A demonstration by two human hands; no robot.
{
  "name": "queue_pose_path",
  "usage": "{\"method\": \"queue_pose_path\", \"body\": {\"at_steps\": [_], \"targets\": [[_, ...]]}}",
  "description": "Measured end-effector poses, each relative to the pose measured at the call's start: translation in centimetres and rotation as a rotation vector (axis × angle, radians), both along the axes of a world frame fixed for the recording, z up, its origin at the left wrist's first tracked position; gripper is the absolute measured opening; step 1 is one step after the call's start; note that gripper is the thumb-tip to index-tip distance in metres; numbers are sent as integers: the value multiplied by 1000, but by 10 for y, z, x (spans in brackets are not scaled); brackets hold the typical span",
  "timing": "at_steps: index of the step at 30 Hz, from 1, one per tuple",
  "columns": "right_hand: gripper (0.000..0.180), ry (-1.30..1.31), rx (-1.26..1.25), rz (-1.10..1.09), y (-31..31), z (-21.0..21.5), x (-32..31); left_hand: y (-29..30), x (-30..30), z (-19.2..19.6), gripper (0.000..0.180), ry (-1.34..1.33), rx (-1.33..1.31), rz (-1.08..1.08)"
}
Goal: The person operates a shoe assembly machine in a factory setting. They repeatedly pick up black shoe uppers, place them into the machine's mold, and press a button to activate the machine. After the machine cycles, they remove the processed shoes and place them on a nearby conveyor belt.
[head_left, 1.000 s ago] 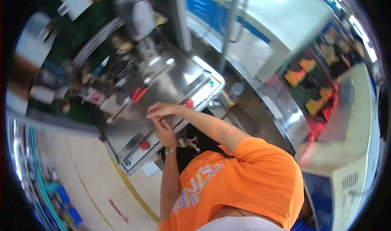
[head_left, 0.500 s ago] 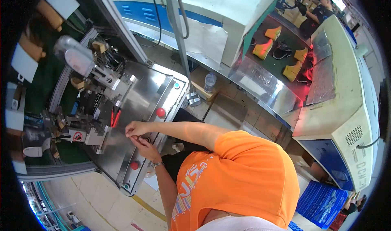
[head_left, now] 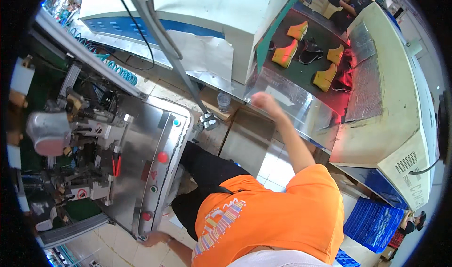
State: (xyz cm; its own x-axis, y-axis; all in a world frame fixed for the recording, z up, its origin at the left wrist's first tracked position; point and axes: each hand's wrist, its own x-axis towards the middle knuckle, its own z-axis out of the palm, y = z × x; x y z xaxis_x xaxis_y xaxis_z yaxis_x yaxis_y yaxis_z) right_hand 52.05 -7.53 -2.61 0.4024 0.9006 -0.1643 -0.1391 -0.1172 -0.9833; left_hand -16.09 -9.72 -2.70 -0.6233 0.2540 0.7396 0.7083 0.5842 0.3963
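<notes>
My right hand [head_left: 267, 103] is stretched out over the metal plate [head_left: 278, 90] at the near end of a conveyor. It is smeared by motion, and I cannot make out its fingers or anything in them. Down at the lower left, my left hand [head_left: 153, 239] is at the bottom corner of the steel machine table [head_left: 134, 173]; it is blurred, and whether it touches the corner is unclear. Red-handled pliers [head_left: 116, 165] lie on that table beside the machine's clamps. Yellow shoe forms [head_left: 285, 54] and black shoes [head_left: 310, 52] sit on the conveyor belt under red light.
A slanting metal post [head_left: 174, 67] stands between the machine table and the conveyor. Red buttons [head_left: 162, 157] line the table's edge. A clear plastic bottle [head_left: 223, 100] stands beyond the post. Blue crates [head_left: 373, 223] are stacked at lower right. A person [head_left: 355, 6] is at the conveyor's far end.
My hands, which were together over the machine table, have parted. The right one has swung toward the conveyor, the left one down to the table's corner. The view has shifted to the right.
</notes>
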Motion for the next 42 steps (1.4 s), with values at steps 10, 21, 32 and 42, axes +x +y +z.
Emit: {"method": "queue_pose_path", "body": {"at_steps": [10, 21, 32, 42], "targets": [[32, -850, -262, -947, 3, -96, 291, -40, -51, -23, 72, -829, -310, -676], [63, -533, -729, -715, 53, -100, 367, -19, 28, 18, 77, -820, -342, -701], [75, -551, -470, -789, 46, -99, 373, 9, 41, 29, 75, -852, -368, -711], [19, -694, -315, -926, -89, 32, 234, -4, 0, 13, 74, -1011, -276, -714]]}}
